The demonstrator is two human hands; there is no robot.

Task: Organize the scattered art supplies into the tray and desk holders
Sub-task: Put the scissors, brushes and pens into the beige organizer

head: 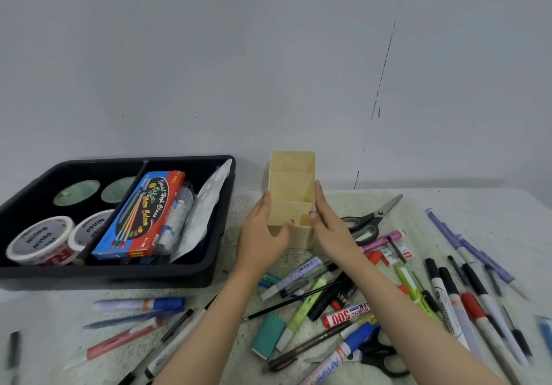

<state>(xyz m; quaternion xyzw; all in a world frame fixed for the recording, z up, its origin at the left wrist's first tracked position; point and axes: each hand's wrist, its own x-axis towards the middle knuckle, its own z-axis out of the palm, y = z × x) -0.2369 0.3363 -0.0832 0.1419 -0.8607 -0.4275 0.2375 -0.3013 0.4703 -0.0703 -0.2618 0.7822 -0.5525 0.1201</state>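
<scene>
A cream desk holder [292, 180] with three empty compartments stands on the table near the wall, just right of the black tray [119, 275]. My left hand [263, 235] presses against its left side, thumb curled to the front. My right hand [331, 229] clasps the right side with the thumb on the rim. Pens, markers and a green eraser [268, 335] lie scattered below my arms. The tray holds tape rolls [40, 240], a watercolour box [143, 214] and a white palette [206, 205].
Grey-handled scissors [373, 217] lie right of the holder. Black scissors [382, 357] sit under markers at the bottom. Whiteboard markers [448, 298] and purple pens [466, 247] fan out at the right, a blue-capped marker [140, 304] at the left. The wall rises directly behind.
</scene>
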